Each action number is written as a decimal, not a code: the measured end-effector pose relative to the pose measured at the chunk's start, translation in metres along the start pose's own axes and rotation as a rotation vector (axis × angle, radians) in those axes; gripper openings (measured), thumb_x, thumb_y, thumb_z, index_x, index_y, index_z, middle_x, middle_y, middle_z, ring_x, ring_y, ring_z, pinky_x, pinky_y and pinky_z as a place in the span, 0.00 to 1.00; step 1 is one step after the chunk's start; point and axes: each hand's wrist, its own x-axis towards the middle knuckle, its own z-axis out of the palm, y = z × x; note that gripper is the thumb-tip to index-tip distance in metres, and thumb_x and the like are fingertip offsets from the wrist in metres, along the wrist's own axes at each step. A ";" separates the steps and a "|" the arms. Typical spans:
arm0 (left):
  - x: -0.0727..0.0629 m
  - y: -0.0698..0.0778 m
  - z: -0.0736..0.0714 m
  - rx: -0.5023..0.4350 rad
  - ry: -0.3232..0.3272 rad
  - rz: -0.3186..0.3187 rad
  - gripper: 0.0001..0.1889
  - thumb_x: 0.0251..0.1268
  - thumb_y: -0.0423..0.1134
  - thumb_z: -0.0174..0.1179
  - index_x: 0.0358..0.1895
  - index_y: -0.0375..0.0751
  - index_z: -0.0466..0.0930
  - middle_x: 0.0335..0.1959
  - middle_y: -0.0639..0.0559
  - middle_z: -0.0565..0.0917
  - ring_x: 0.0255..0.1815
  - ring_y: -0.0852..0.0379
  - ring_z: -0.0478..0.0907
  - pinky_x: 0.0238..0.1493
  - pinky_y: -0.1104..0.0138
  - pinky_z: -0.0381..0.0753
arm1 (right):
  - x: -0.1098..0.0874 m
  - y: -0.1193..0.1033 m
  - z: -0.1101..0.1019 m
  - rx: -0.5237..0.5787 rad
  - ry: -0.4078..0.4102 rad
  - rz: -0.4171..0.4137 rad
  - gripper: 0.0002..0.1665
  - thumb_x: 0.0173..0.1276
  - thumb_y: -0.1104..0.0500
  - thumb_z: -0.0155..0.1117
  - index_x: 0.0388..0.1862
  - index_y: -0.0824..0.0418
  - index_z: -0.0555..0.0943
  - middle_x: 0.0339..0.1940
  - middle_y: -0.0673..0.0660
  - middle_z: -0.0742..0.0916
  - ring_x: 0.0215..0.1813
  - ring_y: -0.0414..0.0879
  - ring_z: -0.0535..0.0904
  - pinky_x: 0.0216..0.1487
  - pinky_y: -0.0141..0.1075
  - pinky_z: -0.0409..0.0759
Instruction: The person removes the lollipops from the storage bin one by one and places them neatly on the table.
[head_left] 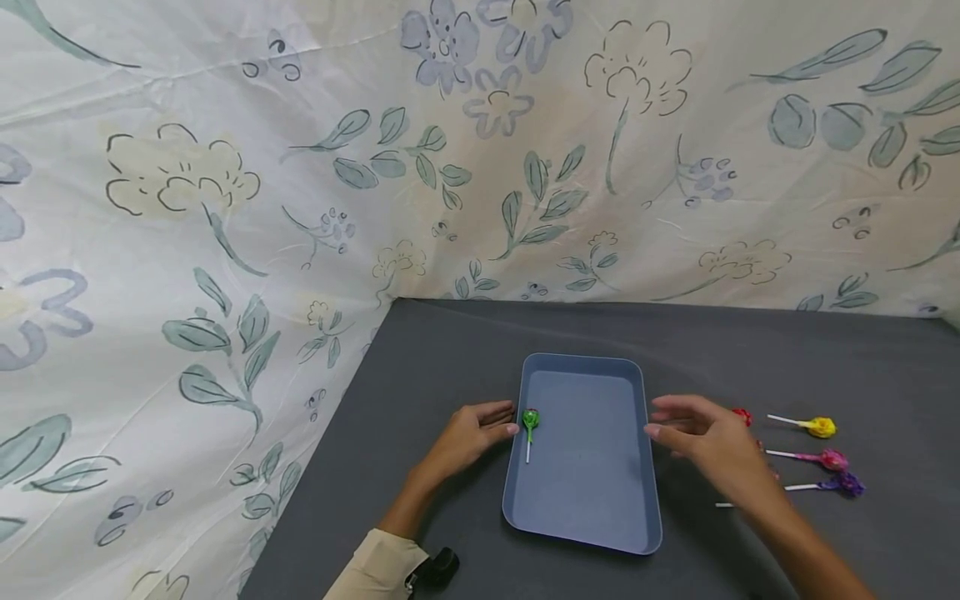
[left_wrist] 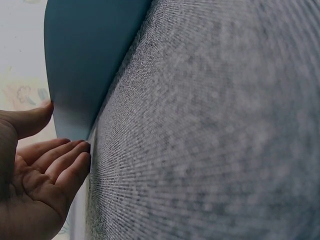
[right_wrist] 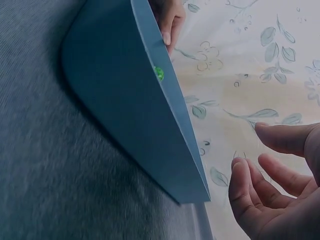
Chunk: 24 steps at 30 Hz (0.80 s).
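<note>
A blue-grey rectangular tray (head_left: 588,467) lies on the dark tabletop. Inside it, along the left side, is a green lollipop (head_left: 530,418) with its white stick toward the front. My left hand (head_left: 468,433) is at the tray's left wall, thumb at the rim and fingers extended; the left wrist view shows the fingertips low by the wall (left_wrist: 85,55). By the right rim my right hand (head_left: 705,437) has its fingers loosely bent and apart, with nothing between them. In the right wrist view a gap separates those fingers (right_wrist: 240,182) from the tray.
Right of the tray lie a yellow lollipop (head_left: 821,427), a pink lollipop (head_left: 834,460) and a purple lollipop (head_left: 847,484). A red lollipop (head_left: 742,415) is partly hidden behind my right hand. Floral cloth (head_left: 540,217) hangs at the back and left of the table.
</note>
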 end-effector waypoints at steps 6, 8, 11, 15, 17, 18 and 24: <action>0.000 0.000 0.000 -0.013 -0.003 0.000 0.30 0.76 0.43 0.68 0.73 0.30 0.75 0.69 0.40 0.82 0.70 0.45 0.81 0.69 0.53 0.81 | 0.006 -0.006 0.009 0.040 -0.007 0.003 0.32 0.71 0.50 0.77 0.67 0.65 0.81 0.56 0.63 0.89 0.43 0.39 0.88 0.40 0.40 0.88; 0.000 0.000 0.000 -0.015 -0.005 0.001 0.30 0.76 0.44 0.67 0.74 0.30 0.74 0.69 0.40 0.82 0.70 0.45 0.80 0.69 0.53 0.81 | 0.008 -0.007 0.012 0.045 -0.010 -0.004 0.32 0.71 0.49 0.76 0.67 0.65 0.81 0.56 0.63 0.89 0.45 0.41 0.88 0.41 0.39 0.89; 0.000 0.000 0.000 -0.016 -0.007 0.006 0.30 0.76 0.43 0.67 0.73 0.30 0.74 0.69 0.39 0.82 0.70 0.45 0.80 0.69 0.54 0.81 | 0.011 -0.012 0.016 0.065 -0.021 -0.007 0.30 0.72 0.50 0.76 0.67 0.64 0.82 0.57 0.64 0.89 0.46 0.42 0.88 0.42 0.39 0.89; 0.000 0.000 -0.001 -0.011 -0.007 0.009 0.30 0.76 0.43 0.67 0.73 0.30 0.75 0.69 0.39 0.82 0.70 0.45 0.80 0.69 0.53 0.81 | 0.017 -0.021 0.023 0.088 -0.035 -0.014 0.29 0.73 0.49 0.75 0.66 0.61 0.82 0.55 0.61 0.89 0.47 0.41 0.87 0.43 0.40 0.89; 0.000 0.001 -0.001 -0.011 -0.007 0.006 0.30 0.76 0.43 0.67 0.73 0.30 0.75 0.69 0.40 0.82 0.70 0.45 0.80 0.69 0.53 0.81 | 0.019 -0.026 0.026 0.102 -0.041 -0.021 0.29 0.73 0.49 0.75 0.66 0.61 0.82 0.54 0.60 0.90 0.47 0.40 0.86 0.44 0.41 0.89; 0.000 0.001 -0.001 -0.008 -0.007 0.007 0.30 0.76 0.43 0.67 0.73 0.30 0.75 0.70 0.39 0.82 0.70 0.45 0.80 0.69 0.54 0.81 | 0.020 -0.027 0.028 0.111 -0.046 -0.025 0.28 0.73 0.50 0.74 0.66 0.62 0.82 0.54 0.60 0.89 0.47 0.40 0.86 0.45 0.42 0.89; 0.001 0.002 -0.001 -0.005 -0.009 0.012 0.29 0.76 0.42 0.67 0.73 0.29 0.75 0.70 0.38 0.81 0.71 0.43 0.80 0.68 0.54 0.82 | 0.025 -0.035 0.039 0.154 -0.060 -0.043 0.26 0.74 0.53 0.74 0.65 0.63 0.82 0.53 0.60 0.89 0.47 0.41 0.86 0.45 0.42 0.88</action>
